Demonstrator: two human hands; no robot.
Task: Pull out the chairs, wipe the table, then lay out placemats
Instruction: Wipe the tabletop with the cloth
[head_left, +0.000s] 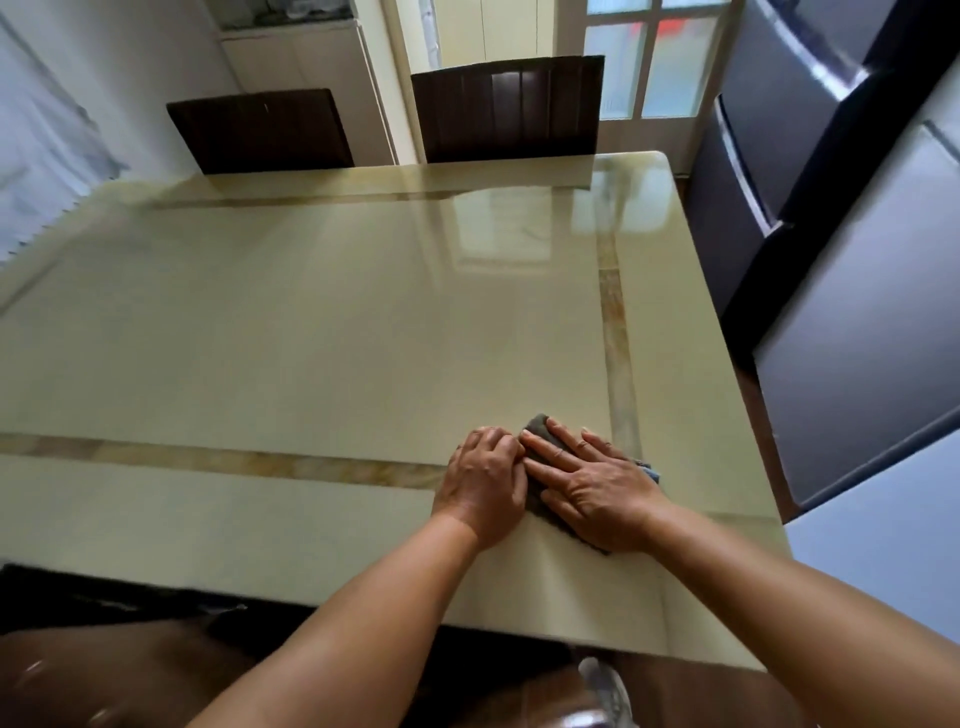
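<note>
Both hands on a grey cloth (543, 441) near the right end of the glossy cream table (311, 322).

The right hand (592, 483) lies flat on the cloth, fingers straight and spread, pressing it to the tabletop; the cloth shows past the fingertips and under the palm, with a blue edge at its right. The left hand (485, 480) sits touching it on the left, fingers curled at the cloth's edge, seemingly pinching it. Two dark chairs, chair one (260, 130) and chair two (509, 106), stand at the far side. One grey refrigerator (810, 156) stands to the right.
</note>
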